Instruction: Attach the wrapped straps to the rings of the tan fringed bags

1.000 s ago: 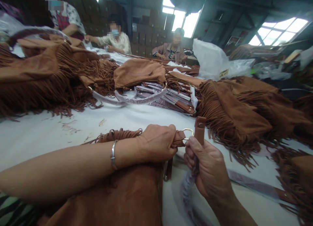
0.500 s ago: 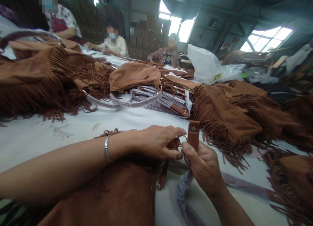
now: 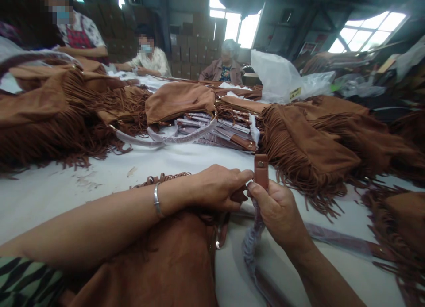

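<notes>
Left hand [image 3: 217, 187] has loosened from its fist, fingers parted, hold unclear; right hand [image 3: 280, 209] grips 1 strap [image 3: 261, 170], fingers closed.

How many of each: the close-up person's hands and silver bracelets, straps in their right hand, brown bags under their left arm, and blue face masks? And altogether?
Hands: 2, left hand and right hand
Silver bracelets: 1
Straps in the right hand: 1
Brown bags under the left arm: 1
Blue face masks: 2
Total: 7
</notes>
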Demonstrator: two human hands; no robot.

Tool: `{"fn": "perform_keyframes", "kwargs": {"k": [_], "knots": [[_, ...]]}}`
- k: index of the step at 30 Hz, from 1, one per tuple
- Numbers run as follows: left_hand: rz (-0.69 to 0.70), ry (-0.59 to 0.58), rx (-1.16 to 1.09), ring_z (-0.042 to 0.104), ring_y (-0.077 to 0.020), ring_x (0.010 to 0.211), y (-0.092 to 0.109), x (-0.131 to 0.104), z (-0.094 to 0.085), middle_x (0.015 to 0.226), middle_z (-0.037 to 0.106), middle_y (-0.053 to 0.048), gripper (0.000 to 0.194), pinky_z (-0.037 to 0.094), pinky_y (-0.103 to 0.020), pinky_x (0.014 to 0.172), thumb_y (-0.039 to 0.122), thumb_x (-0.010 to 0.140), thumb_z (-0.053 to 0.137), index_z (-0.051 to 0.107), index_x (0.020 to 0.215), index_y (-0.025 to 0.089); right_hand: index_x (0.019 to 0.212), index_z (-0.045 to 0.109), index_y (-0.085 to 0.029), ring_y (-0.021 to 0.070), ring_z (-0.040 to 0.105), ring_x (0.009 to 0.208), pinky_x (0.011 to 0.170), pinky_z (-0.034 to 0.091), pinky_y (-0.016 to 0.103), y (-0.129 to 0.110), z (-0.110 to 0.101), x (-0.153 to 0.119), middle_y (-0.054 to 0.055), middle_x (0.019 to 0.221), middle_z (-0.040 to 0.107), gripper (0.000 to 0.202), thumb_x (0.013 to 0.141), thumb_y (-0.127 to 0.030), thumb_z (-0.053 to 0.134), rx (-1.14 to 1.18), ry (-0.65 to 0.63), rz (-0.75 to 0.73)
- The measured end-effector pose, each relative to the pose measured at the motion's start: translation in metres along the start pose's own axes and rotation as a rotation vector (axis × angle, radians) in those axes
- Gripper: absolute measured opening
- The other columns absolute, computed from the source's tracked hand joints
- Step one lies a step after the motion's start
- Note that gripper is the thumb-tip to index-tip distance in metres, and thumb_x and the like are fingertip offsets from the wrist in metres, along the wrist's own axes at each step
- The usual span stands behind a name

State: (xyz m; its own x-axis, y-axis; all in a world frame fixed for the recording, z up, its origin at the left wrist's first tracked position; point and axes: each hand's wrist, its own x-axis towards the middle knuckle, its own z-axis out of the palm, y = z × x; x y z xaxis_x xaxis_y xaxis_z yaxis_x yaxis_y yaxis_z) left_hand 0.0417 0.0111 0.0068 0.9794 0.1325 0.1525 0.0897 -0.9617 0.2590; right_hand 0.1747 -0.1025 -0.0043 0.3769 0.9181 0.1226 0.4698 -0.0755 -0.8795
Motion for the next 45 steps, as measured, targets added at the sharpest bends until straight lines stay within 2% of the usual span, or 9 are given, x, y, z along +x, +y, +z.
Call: {"fn": "perform_keyframes", "kwargs": {"k": [9,16,21,23,28,34,38,42,45], "knots": [[-0.012,0.076,0.144,0.060,-0.0170,0.066,-0.002,0.005,0.010,0.083,0.062,-0.003,0.028,0.038,-0.024,0.054,0.035,0.074,0.051,0.042,0.095,0.018,0.060,0.052,-0.017,0.0102,0.036,0.052,0.049,0.031,0.024,-0.007,0.002,0.003,-0.004,0.056,0.044,0.022,0.079,-0.028,0.052,0.081,-0.004,-0.038],[-0.090,0.110,0.186,0.062,-0.0200,0.071,0.005,0.004,0.016,0.082,0.065,-0.004,0.030,0.041,-0.026,0.056,0.032,0.070,0.048,0.046,0.095,0.016,0.056,0.051,-0.017,0.0085,0.033,0.041,0.040,0.025,0.023,-0.007,0.001,0.003,-0.006,0.044,0.039,0.023,0.075,-0.029,0.053,0.144,-0.035,0.081],[-0.163,0.171,0.202,0.063,-0.0200,0.073,0.008,0.004,0.022,0.083,0.066,-0.003,0.026,0.040,-0.025,0.055,0.033,0.069,0.047,0.048,0.090,0.018,0.052,0.050,-0.017,0.0082,0.032,0.042,0.041,0.023,0.023,-0.006,0.006,0.002,-0.005,0.044,0.039,0.025,0.071,-0.030,0.056,0.147,0.054,0.090],[-0.159,0.157,0.211,0.063,-0.0196,0.071,0.008,0.004,0.024,0.083,0.066,-0.003,0.024,0.040,-0.025,0.056,0.032,0.070,0.047,0.049,0.089,0.019,0.050,0.047,-0.017,0.0078,0.031,0.044,0.041,0.023,0.023,-0.005,0.008,0.000,-0.005,0.045,0.039,0.024,0.069,-0.028,0.057,0.210,0.061,0.130],[-0.161,0.117,0.100,0.062,-0.0172,0.072,0.011,0.004,0.024,0.082,0.065,0.000,0.021,0.039,-0.024,0.059,0.032,0.074,0.047,0.051,0.091,0.020,0.057,0.051,-0.016,0.0074,0.035,0.039,0.038,0.027,0.021,-0.001,0.004,-0.001,-0.004,0.045,0.044,0.019,0.067,-0.030,0.057,0.385,-0.147,0.269],[-0.142,0.021,-0.084,0.056,-0.0167,0.072,0.014,-0.001,0.009,0.084,0.060,-0.002,0.040,0.039,-0.024,0.059,0.052,0.075,0.057,0.049,0.094,0.017,0.058,0.048,-0.017,0.0048,0.033,0.034,0.034,0.027,0.018,0.004,-0.010,0.002,-0.007,0.041,0.043,0.022,0.067,-0.027,0.065,0.633,-0.169,0.498],[-0.121,0.012,-0.496,0.054,-0.0121,0.073,0.007,-0.009,0.002,0.085,0.059,-0.001,0.040,0.042,-0.022,0.063,0.043,0.077,0.062,0.047,0.102,0.015,0.064,0.055,-0.014,0.0074,0.042,0.039,0.039,0.035,0.020,0.002,-0.006,0.000,-0.004,0.047,0.050,0.023,0.069,-0.032,0.069,0.647,-0.110,0.425],[-0.131,0.036,-0.859,0.060,-0.0115,0.079,0.002,-0.009,0.002,0.090,0.063,-0.002,0.041,0.046,-0.021,0.068,0.029,0.078,0.065,0.042,0.108,0.014,0.074,0.060,-0.014,0.0098,0.049,0.050,0.046,0.039,0.021,0.002,0.005,-0.002,0.000,0.059,0.057,0.025,0.071,-0.037,0.068,0.616,0.085,0.291],[-0.205,-0.022,-0.620,0.063,-0.0161,0.082,0.009,-0.005,0.004,0.093,0.064,-0.005,0.036,0.048,-0.026,0.069,0.029,0.080,0.061,0.041,0.107,0.016,0.073,0.057,-0.017,0.0094,0.042,0.047,0.045,0.035,0.022,0.003,0.006,-0.004,-0.003,0.056,0.051,0.025,0.078,-0.041,0.061,0.378,0.171,0.177]]}}
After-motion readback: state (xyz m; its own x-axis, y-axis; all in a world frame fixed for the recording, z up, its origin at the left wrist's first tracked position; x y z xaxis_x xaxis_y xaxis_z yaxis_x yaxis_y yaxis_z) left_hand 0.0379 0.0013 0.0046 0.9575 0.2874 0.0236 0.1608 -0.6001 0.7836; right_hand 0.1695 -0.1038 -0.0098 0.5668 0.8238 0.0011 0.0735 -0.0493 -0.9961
